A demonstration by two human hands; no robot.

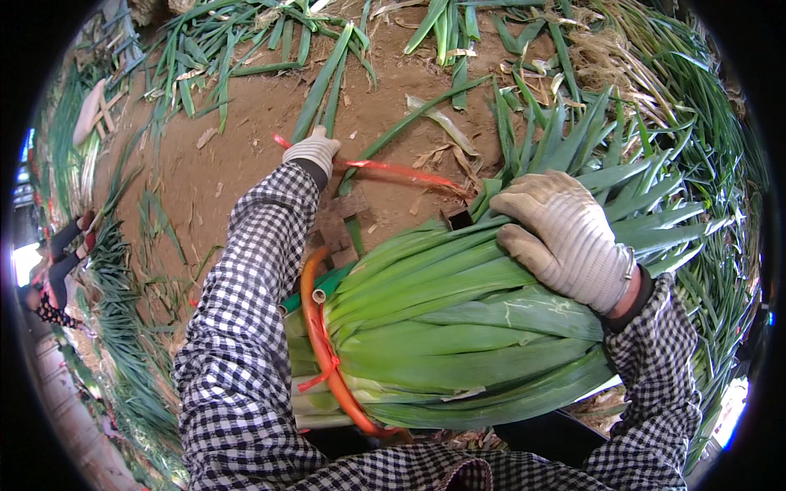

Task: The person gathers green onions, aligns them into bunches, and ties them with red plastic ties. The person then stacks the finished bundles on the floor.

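A large bundle of green onions or leeks (466,331) lies across in front of me, its leaves spread to the right. A curved orange tube (325,350) and a red tie (332,363) cross its pale left part. My right hand (562,239), in a pale work glove, presses on the leaves, thumb apart from the fingers. My left hand (313,150), in a striped glove, is closed around a red plastic strip (399,169) that runs right toward the bundle. Its end shows left of the hand. A green tube (331,285) lies beside the orange one.
Loose green leaves (196,55) and trimmings lie on brown soil (245,153). A heap of long green stalks (731,166) with roots lines the right side. More stalks (129,319) lie at the left, near another person (58,270). A rusty metal piece (347,215) stands beyond the bundle.
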